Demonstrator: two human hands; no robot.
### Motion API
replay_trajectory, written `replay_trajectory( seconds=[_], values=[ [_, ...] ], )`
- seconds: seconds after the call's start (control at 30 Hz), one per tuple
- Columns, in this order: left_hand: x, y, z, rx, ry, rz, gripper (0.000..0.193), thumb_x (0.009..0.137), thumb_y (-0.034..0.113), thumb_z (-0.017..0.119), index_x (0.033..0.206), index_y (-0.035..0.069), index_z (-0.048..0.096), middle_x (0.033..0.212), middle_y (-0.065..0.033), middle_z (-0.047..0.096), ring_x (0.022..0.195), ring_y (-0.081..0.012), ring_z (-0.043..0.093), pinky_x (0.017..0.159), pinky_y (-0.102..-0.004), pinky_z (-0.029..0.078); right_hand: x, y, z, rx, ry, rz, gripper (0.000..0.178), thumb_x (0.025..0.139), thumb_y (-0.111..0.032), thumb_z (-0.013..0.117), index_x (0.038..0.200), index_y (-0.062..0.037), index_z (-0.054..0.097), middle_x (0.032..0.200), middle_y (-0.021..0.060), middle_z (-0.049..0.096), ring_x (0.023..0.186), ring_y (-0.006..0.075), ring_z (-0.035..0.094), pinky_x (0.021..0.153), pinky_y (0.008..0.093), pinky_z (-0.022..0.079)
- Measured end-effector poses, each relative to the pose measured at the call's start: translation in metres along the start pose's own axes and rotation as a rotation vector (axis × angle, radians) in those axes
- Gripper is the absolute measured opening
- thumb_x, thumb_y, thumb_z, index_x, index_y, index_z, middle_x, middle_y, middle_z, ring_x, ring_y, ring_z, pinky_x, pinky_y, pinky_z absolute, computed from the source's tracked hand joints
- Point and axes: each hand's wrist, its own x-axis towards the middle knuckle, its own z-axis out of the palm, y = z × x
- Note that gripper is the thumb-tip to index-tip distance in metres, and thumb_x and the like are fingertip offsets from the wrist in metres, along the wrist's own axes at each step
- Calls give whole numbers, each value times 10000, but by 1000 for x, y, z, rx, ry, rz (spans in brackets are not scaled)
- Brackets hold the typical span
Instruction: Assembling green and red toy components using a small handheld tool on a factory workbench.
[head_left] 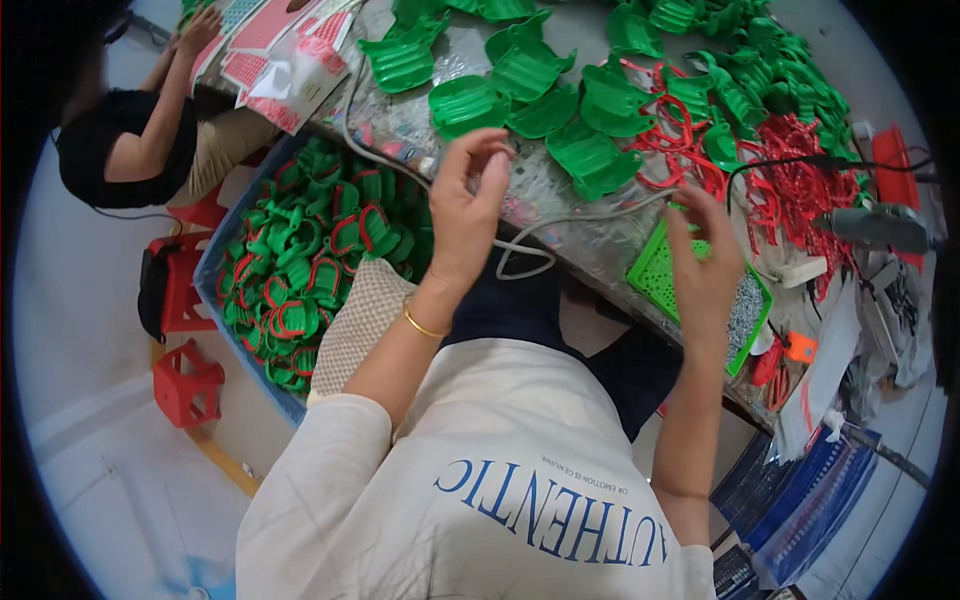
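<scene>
My left hand [465, 205] is raised over the table's near edge, its fingers loosely bent and nothing visible in it. It is nearest to a green curved, ribbed plastic piece [468, 106], one of several lying beyond it. To the right, my right hand [705, 265] hovers beside a bright green basket [657, 258] containing small metallic bits [745, 310]. Its thumb and fingers are apart, and I see nothing between them. Red plastic strips [650, 150] lie among the green pieces just past this hand. A grey cable [590, 218] runs between my hands.
A blue bin [215, 285] at my left holds many green pieces with red edging. Red stools [188, 385] stand beyond it. Another person [130, 150] sits far left by printed sheets [270, 25]. A dark grey tool [875, 228] and an orange object [800, 347] are at right.
</scene>
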Motion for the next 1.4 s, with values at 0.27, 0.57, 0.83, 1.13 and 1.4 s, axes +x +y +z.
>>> replay_trajectory(
  seconds=[0.27,0.57,0.83,1.13,1.4],
  values=[
    [-59,-20,31,-171,-219,-293,252,925,87,528,1169,22,518,960,-34,581,895,-92,549,808,-232,443,36,46,61,-220,-27,-57,270,818,-133,640,1070,-41,609,934,106,636,749,214,619,703,307,485],
    [-51,-18,29,-709,-242,-617,573,959,375,465,1402,57,291,1162,-129,569,1023,-187,570,880,-313,453,-9,20,46,202,55,210,165,821,-56,615,980,-13,630,825,68,639,653,95,572,587,246,454],
    [-45,-17,35,-1086,-345,-794,682,895,546,469,1344,37,401,1305,-204,489,1177,-318,506,992,-465,408,-25,-6,20,413,-234,290,297,831,-102,655,1113,-42,580,868,54,632,667,88,559,620,250,460],
    [-71,-18,41,-1214,-372,-1049,721,842,578,530,1327,55,422,1263,-199,517,1126,-326,539,957,-481,440,69,101,18,-593,8,-147,231,807,-88,627,1036,-109,623,854,115,585,800,295,609,681,395,483],
    [-74,-15,40,-1175,-449,-1034,693,862,544,541,1347,70,401,1306,-184,488,1156,-316,521,987,-490,419,83,120,27,-552,2,-331,120,767,-76,667,882,-87,635,829,99,565,785,303,580,678,407,466]
  ],
)
